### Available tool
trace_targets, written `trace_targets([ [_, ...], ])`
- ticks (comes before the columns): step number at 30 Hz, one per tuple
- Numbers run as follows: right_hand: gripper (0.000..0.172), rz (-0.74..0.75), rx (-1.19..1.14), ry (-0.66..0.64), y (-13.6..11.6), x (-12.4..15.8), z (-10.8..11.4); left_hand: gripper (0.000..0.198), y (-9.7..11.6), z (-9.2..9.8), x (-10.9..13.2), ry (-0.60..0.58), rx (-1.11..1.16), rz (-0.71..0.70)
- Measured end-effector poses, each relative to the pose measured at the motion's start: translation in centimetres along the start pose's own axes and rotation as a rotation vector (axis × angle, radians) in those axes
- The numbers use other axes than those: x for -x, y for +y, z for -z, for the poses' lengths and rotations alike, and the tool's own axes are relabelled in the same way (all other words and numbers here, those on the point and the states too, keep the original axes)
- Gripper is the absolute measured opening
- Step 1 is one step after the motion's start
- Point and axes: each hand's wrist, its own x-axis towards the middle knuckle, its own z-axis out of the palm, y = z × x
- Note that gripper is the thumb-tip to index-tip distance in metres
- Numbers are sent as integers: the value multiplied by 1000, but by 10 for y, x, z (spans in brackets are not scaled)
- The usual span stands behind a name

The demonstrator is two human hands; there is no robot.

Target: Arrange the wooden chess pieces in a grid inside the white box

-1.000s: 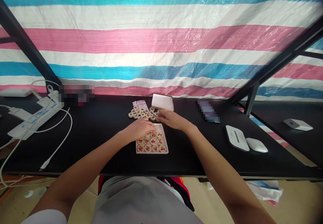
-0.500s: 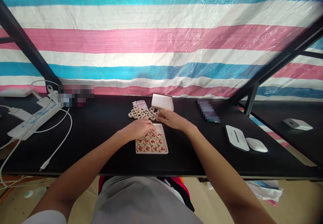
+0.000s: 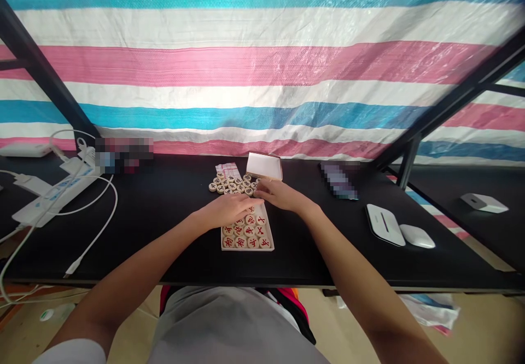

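Note:
A shallow white box [image 3: 269, 238] lies before me, holding rows of round xiangqi pieces [image 3: 253, 242] with red characters. My left hand [image 3: 232, 209] rests palm down over its far end, fingers stretched to the right, hiding some pieces. Beyond the box sits a cluster of loose xiangqi pieces [image 3: 223, 183] with black characters. At the right end of this cluster is my right hand [image 3: 279, 194], its fingers bent and thumb close to the fingertips. Whatever those fingertips hold, if anything, is hidden.
Behind the loose pieces are a white box lid [image 3: 263, 166] and a red-and-white paper [image 3: 228, 171]. A phone [image 3: 338, 180], a white flat case [image 3: 384, 224] and a white mouse [image 3: 417, 236] lie right. A power strip [image 3: 53, 197] with cables occupies the left.
My left hand's fingers have stretched out further to the right across the box. The box has shifted very slightly right. My right hand stays in about the same place.

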Motion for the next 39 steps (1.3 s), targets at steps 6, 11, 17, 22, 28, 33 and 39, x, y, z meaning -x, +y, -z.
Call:
trace_targets([
  [6,19,36,27,4,3,-1,0,39,-14,26,12,112,206,190],
  [11,16,69,7,7,7,-1,-1,32,-45,51,32,-21,24,388],
  [17,13,-14,-9,25,4,0,-1,26,-54,56,38,-237,73,517],
  [22,30,-225,-115,-151,-1,6,8,22,-45,58,34,-250,6,564],
  [28,43,-418,-317,-537,-10,9,9,40,-15,65,30,-226,-13,539],
  [33,40,-436,-329,-470,-16,5,2,41,-6,55,26,-453,177,649],
  [39,37,-437,-265,-339,-19,0,-3,34,-15,45,22,-390,188,632],
])
